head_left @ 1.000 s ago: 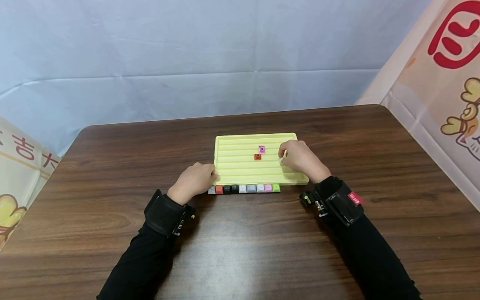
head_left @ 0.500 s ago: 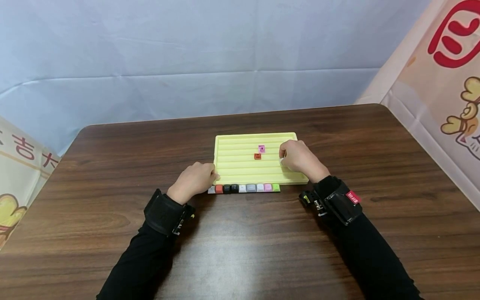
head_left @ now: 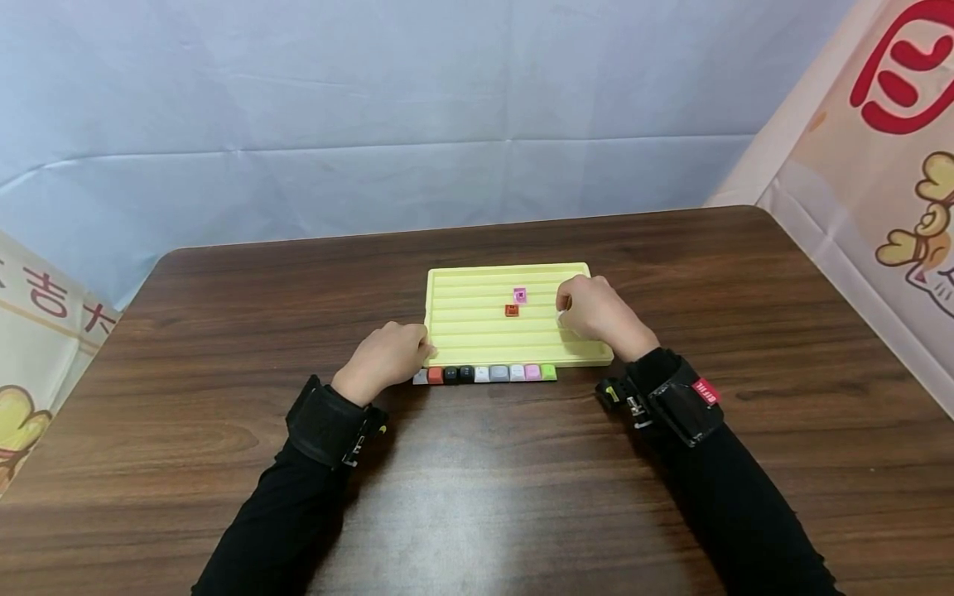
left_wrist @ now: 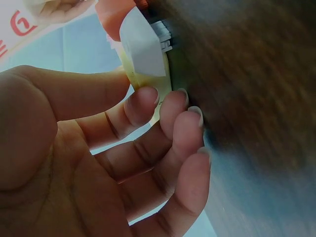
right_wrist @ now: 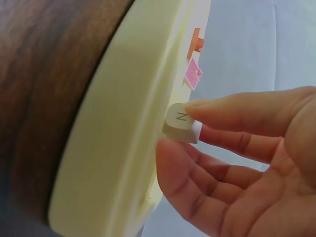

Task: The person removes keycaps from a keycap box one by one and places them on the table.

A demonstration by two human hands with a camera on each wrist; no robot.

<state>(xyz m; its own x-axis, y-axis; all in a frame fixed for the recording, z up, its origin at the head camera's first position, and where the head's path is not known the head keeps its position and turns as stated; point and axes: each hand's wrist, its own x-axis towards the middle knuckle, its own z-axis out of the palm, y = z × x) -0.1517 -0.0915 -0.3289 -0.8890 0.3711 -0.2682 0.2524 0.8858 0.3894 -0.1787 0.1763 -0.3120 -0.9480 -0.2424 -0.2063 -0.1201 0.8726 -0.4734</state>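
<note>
A pale yellow ridged tray [head_left: 477, 331] lies on the wooden table. My left hand [head_left: 387, 356] holds its near left corner, thumb and index finger pinching the yellow edge [left_wrist: 140, 79] in the left wrist view. Over the tray's right side, my right hand [head_left: 599, 319] pinches a white keycap [right_wrist: 181, 121] marked N between thumb and fingers, close to the ridges. An upturned pink keycap [head_left: 519, 295] and an upturned red-orange keycap [head_left: 512, 310] lie on the tray near its middle.
Along the tray's front edge runs a row of several keycaps, among them an orange one [head_left: 436, 376], a grey one [head_left: 499, 374] and a green one [head_left: 548, 372]. A pale cloth [head_left: 447, 108] hangs behind the table [head_left: 462, 497], with printed cloths at both sides.
Almost nothing differs. My right hand has shifted very slightly to the right, still pinching the white keycap; the left hand stays at the tray's corner.
</note>
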